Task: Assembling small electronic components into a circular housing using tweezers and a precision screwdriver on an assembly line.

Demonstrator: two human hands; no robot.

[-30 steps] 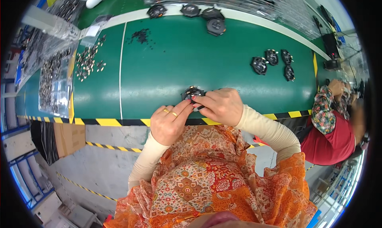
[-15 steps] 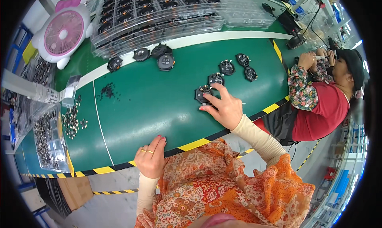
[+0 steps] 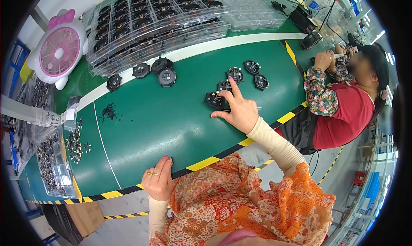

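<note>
My right hand (image 3: pixel 240 112) reaches over a row of round black watch-like housings, fingers spread. Its thumb lies beside the nearest housing (image 3: pixel 214 101), while the other fingertips hover over or touch that one and the second housing (image 3: pixel 223 86); contact is hard to make out. A third housing (image 3: pixel 235 74) lies just beyond the index finger. A thin pale sliver pokes out at the hand's right side; I cannot tell what it is. On the table's near edge my left hand (image 3: pixel 157 181) rests with fingers stretched out, holding nothing, two rings on it.
Two more housings (image 3: pixel 261 81) lie to the right, several others (image 3: pixel 167 77) at the far strip. Small black bits (image 3: pixel 110 111) and metal pieces (image 3: pixel 75 145) are scattered left. Stacked clear trays (image 3: pixel 159 29) and a pink-white fan (image 3: pixel 60 53) stand behind. A co-worker (image 3: pixel 343 100) sits at right.
The whole view has shifted slightly left. My right hand's fingers have spread and its index finger now stretches farther along the row. My left hand stays at the edge.
</note>
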